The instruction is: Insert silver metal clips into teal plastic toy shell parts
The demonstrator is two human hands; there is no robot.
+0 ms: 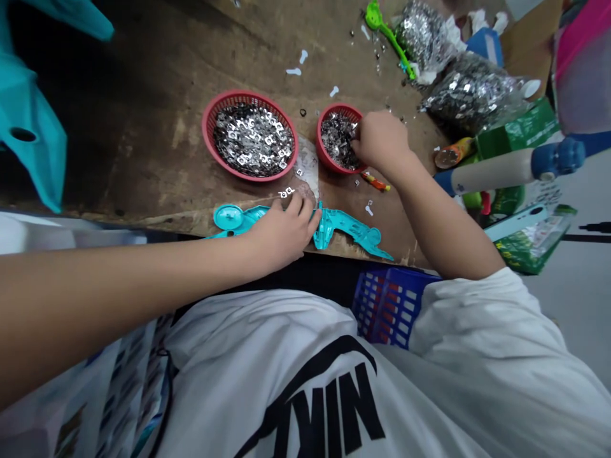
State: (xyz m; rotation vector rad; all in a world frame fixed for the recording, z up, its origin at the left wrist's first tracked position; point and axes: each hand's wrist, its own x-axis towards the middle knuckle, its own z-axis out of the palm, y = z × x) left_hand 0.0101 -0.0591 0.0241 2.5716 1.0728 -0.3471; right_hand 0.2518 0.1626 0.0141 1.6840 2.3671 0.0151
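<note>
The teal plastic part (344, 230) is laid at the near edge of the surface (143, 146), just below the small red basket (319, 138). It is held down by the left hand (281, 232), w/ the grip closed over its middle & the fingers bent. The right hand (379, 140) is dipped into the small red basket. Its fingertips are hidden in the metal bits (335, 137), so it can't be told if sth is pinched.

Not much looks done, prob.: only one teal part is seen. The small basket looks full, & so does the big red basket (205, 130) to its left. Two fat bags (470, 92) of the same bits are piled up & to the right of it. No finished pile is seen.

The bits are tiny, flat & shiny, like silver. Both baskets are round plastic w/ slotted walls. The teal part is smooth, long & thin, w/ a round end. The surface is worn, scratched brown wood.
</note>
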